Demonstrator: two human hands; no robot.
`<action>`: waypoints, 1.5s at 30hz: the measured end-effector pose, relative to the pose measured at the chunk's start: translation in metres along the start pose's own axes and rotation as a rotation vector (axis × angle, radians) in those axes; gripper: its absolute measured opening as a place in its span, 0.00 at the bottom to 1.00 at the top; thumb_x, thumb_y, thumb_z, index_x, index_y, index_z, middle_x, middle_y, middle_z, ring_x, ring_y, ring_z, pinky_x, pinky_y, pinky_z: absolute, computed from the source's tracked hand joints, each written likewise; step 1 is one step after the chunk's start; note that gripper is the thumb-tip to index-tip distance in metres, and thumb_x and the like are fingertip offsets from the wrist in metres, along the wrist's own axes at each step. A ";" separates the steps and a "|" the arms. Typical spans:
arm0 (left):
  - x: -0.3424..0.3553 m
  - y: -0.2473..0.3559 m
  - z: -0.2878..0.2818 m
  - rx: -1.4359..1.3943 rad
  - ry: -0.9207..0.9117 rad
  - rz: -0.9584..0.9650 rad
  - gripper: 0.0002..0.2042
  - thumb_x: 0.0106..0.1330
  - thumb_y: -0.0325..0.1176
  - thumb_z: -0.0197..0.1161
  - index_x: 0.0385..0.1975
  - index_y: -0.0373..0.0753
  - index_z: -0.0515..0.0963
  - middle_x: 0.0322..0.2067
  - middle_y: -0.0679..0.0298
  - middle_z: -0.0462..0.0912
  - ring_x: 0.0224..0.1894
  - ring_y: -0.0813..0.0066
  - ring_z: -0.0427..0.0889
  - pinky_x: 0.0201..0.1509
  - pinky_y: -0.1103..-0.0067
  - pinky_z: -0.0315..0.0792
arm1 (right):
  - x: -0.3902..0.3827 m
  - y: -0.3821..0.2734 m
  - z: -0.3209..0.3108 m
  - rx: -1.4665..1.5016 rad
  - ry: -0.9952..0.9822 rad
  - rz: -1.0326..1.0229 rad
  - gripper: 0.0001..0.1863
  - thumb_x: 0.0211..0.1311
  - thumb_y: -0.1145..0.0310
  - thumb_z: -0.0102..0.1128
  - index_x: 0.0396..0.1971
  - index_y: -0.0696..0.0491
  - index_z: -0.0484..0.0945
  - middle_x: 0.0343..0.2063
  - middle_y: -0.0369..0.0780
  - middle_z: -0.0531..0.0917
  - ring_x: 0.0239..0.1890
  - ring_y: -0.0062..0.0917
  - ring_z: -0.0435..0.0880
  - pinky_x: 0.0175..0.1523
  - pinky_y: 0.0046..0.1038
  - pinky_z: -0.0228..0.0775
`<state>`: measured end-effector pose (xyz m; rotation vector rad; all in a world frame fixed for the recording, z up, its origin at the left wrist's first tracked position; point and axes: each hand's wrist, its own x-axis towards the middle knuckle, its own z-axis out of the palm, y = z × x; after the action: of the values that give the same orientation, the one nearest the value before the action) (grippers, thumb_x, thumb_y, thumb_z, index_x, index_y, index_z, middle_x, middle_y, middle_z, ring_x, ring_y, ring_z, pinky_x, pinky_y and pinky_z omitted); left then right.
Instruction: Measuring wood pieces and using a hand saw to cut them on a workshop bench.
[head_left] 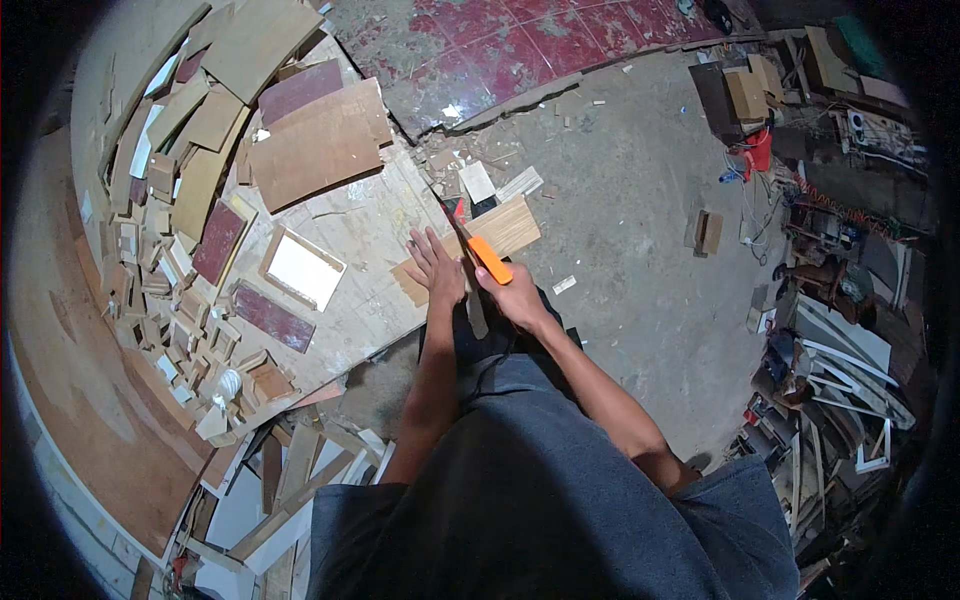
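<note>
Sawing a plywood offcut at the bench edge, frame centre

Left hand (436,268) lies flat, fingers spread, on the plywood piece (505,228); right hand (512,296) wraps the orange-handled handsaw (487,257); the piece looks light, stiff, likely splintery; best pinned flat near the cut.

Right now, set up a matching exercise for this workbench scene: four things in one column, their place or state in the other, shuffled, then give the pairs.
Things:
1. left hand
2. right hand
3. white-faced framed panel
4. red container

Places or states:
A. on the concrete floor at far right
B. lying flat on the workbench, left of the hands
C. pressed flat, fingers spread, on the light wooden board
D. closed around the orange handle of a saw

Pairs: 1-C, 2-D, 3-B, 4-A
</note>
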<state>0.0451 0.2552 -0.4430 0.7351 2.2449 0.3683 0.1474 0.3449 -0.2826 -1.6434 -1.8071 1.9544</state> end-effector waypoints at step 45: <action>-0.005 0.007 0.002 0.104 0.050 -0.042 0.46 0.70 0.39 0.57 0.75 0.45 0.27 0.75 0.59 0.15 0.77 0.54 0.19 0.71 0.39 0.24 | -0.014 0.043 0.002 0.011 0.023 -0.159 0.18 0.68 0.60 0.60 0.26 0.62 0.77 0.17 0.32 0.73 0.24 0.16 0.68 0.30 0.26 0.64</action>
<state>0.0523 0.2584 -0.4386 0.7392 2.3374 0.2538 0.1786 0.3205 -0.3052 -1.4630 -1.8516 1.8683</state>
